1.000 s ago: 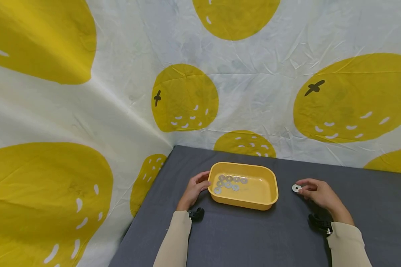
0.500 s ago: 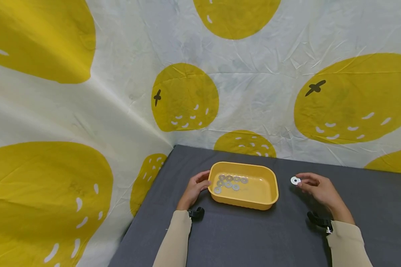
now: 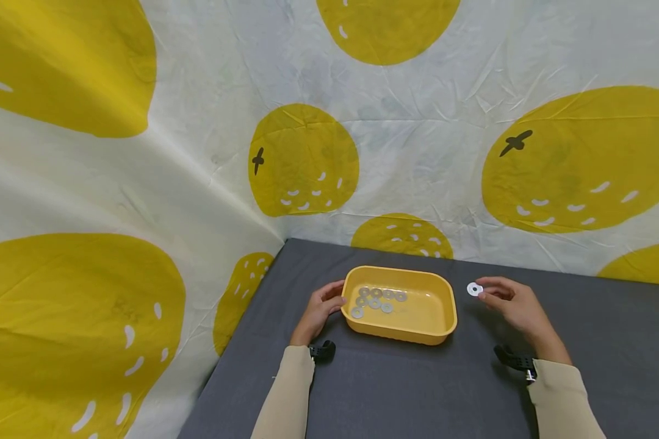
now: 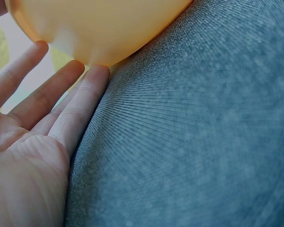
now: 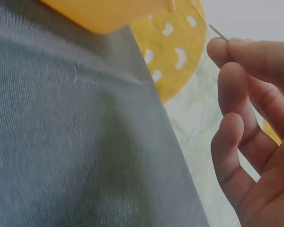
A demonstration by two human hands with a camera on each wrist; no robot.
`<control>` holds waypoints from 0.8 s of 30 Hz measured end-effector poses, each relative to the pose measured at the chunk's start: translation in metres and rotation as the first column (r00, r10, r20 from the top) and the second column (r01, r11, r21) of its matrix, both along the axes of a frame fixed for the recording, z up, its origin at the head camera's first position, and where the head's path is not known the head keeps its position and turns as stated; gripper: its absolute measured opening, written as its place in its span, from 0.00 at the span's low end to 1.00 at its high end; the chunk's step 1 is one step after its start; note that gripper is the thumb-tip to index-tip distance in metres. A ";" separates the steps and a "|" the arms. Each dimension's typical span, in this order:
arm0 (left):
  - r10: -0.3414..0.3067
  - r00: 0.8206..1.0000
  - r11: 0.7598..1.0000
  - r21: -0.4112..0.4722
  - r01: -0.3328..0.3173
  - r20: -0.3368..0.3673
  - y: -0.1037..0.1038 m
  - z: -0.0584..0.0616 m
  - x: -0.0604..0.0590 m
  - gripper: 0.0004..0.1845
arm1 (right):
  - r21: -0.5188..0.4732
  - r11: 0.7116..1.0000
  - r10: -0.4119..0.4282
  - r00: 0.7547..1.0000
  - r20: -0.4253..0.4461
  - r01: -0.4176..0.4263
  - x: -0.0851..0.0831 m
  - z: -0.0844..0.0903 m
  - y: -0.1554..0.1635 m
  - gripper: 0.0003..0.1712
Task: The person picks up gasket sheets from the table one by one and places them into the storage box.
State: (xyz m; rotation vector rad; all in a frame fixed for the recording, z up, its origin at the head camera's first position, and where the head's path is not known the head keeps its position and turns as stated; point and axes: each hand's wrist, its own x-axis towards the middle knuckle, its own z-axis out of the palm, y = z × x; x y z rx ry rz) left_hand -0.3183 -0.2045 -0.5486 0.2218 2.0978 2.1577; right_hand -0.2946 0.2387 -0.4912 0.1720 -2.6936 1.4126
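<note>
A yellow plastic tray (image 3: pixel 440 317) sits on the grey table, with several flat metal washers (image 3: pixel 376 299) lying in its left half. My left hand (image 3: pixel 320 309) rests against the tray's left end, its fingers (image 4: pixel 61 106) straight and touching the wall of the tray (image 4: pixel 99 28). My right hand (image 3: pixel 509 302) hovers just right of the tray and pinches one metal washer (image 3: pixel 475 289) at its fingertips. In the right wrist view only a thin edge of the washer (image 5: pixel 219 32) shows above the curled fingers (image 5: pixel 232 90).
The grey cloth-covered table (image 3: pixel 406 390) ends at its left edge (image 3: pixel 236 341) and meets a white backdrop with yellow fruit prints (image 3: pixel 302 158) behind. Black wrist-camera mounts (image 3: pixel 323 352) sit at both cuffs.
My right hand has lifted the washer and carried it up and left, closer to the tray's right rim. The left hand and tray have stayed put.
</note>
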 end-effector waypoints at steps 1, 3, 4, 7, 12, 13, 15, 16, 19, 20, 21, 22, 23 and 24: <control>0.000 1.000 1.000 -0.001 0.000 0.001 0.000 0.000 0.000 0.26 | -0.001 1.000 0.001 1.000 -0.008 -0.001 0.000 0.001 -0.002 0.25; 0.001 1.000 1.000 -0.001 -0.001 0.004 0.000 0.000 0.000 0.26 | 0.002 1.000 -0.001 1.000 -0.017 0.001 0.000 0.003 -0.005 0.25; 0.000 1.000 1.000 -0.002 0.000 0.004 0.000 0.000 0.001 0.26 | 0.004 1.000 -0.002 1.000 -0.020 0.002 0.000 0.004 -0.007 0.25; -0.003 1.000 1.000 0.000 0.003 0.004 0.000 0.001 0.001 0.26 | 0.011 1.000 -0.011 0.999 -0.032 0.011 0.000 0.006 -0.011 0.25; -0.005 1.000 1.000 0.007 0.005 -0.006 0.001 0.000 0.002 0.26 | -0.001 1.000 -0.020 0.998 -0.063 0.019 0.001 0.011 -0.019 0.23; -0.004 1.000 1.000 0.008 0.004 -0.007 0.001 0.000 0.002 0.26 | -0.007 1.000 -0.017 0.997 -0.071 0.017 0.001 0.012 -0.020 0.23; -0.003 1.000 1.000 0.010 0.003 -0.007 0.001 -0.001 0.001 0.26 | -0.019 1.000 -0.015 0.997 -0.082 0.013 0.002 0.014 -0.024 0.22; -0.002 1.000 1.000 0.011 0.002 -0.005 0.001 -0.001 0.001 0.26 | -0.026 1.000 -0.012 0.996 -0.086 0.009 0.002 0.015 -0.026 0.22; -0.001 1.000 1.000 0.008 0.001 -0.002 0.001 0.000 0.002 0.27 | -0.042 0.999 0.000 0.996 -0.090 -0.004 0.003 0.018 -0.032 0.22; -0.002 1.000 1.000 0.007 0.002 0.000 0.001 0.000 0.002 0.27 | -0.046 0.999 0.001 0.996 -0.088 -0.006 0.003 0.018 -0.035 0.22; -0.002 1.000 1.000 0.005 0.002 0.002 0.001 0.001 0.002 0.27 | -0.049 0.999 0.005 0.996 -0.088 -0.009 0.003 0.019 -0.037 0.22; -0.003 1.000 1.000 0.005 0.003 0.003 0.001 0.001 0.002 0.27 | -0.053 0.999 0.008 0.996 -0.087 -0.012 0.004 0.020 -0.040 0.22; -0.004 1.000 1.000 0.003 0.004 0.003 0.001 0.001 0.002 0.27 | -0.055 0.998 0.010 0.996 -0.086 -0.015 0.004 0.021 -0.042 0.22; -0.005 1.000 1.000 0.003 0.005 0.004 0.001 0.002 0.002 0.27 | -0.057 0.998 0.012 0.996 -0.085 -0.017 0.005 0.022 -0.045 0.21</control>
